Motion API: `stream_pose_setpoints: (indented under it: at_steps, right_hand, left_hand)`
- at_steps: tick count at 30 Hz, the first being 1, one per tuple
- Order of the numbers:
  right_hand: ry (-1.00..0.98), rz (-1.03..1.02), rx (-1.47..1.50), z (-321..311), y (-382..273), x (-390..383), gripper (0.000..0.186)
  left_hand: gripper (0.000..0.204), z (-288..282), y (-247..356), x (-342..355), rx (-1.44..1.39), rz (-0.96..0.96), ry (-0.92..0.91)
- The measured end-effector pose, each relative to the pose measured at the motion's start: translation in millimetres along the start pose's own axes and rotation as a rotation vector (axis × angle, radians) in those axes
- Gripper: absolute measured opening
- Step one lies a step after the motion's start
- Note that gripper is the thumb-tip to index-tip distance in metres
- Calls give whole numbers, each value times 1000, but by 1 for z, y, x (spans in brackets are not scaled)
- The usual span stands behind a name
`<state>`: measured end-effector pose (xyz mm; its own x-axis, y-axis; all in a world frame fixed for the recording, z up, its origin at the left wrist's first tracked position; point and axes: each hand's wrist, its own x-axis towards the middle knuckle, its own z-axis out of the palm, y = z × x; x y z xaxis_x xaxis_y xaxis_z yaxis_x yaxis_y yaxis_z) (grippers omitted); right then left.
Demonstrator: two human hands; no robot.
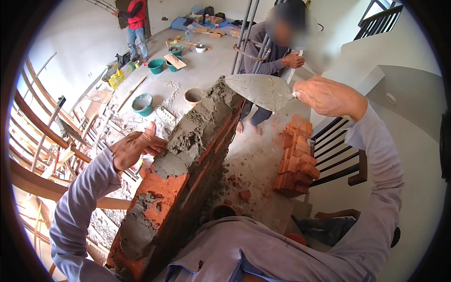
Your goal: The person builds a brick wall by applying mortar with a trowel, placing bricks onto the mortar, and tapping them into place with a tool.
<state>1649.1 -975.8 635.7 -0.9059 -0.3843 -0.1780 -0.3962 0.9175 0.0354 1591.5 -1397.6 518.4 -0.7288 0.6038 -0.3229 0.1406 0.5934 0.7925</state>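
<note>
My right hand (331,97) is closed around the handle of a pointed trowel (263,93), its blade coated with grey mortar. The blade lies over the far end of a brick wall (164,188), close to the wet mortar (192,129) spread along the top. Most of the trowel's handle is hidden in my fist. My left hand (134,148) is at the wall's left edge with thumb and fingers apart, holding nothing. Its fingertips come up to the mortar; whether they touch it I cannot tell. Nearer to me, orange brick shows between patches of mortar.
Bricks (297,157) are stacked to the right, by a black railing (336,141). A person (256,51) is beyond the wall's far end, beside metal bars; another in a red vest (136,19) stands farther back. Green buckets (142,104), timber and rubble lie left; a curved wooden rail (37,183) runs there.
</note>
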Motion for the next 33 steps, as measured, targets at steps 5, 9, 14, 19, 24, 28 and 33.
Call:
stream_pose_setpoints:
  at_steps: [5, 9, 14, 19, 24, 28, 33]
  right_hand:
    - [187, -48, 62, 5, 4, -16, 27]
    - [211, -163, 175, 42, 8, -24, 27]
    - [224, 134, 387, 88, -3, -38, 22]
    - [662, 175, 646, 184, -33, -51, 18]
    - [828, 100, 994, 256, -82, 28, 15]
    - [749, 211, 1213, 313, -98, 14, 16]
    - [708, 168, 1399, 287, -105, -27, 29]
  left_hand:
    - [94, -1, -7, -6, -61, -5, 11]
    - [94, -4, -8, -7, -71, 9, -10]
    - [97, -6, -1, -16, -86, -28, 36]
    - [93, 0, 8, -7, -121, -27, 49]
    - [94, -12, -3, -15, -33, -107, 43]
    - [92, -3, 4, -11, 9, -152, 35]
    - [83, 3, 8, -23, 38, -108, 63]
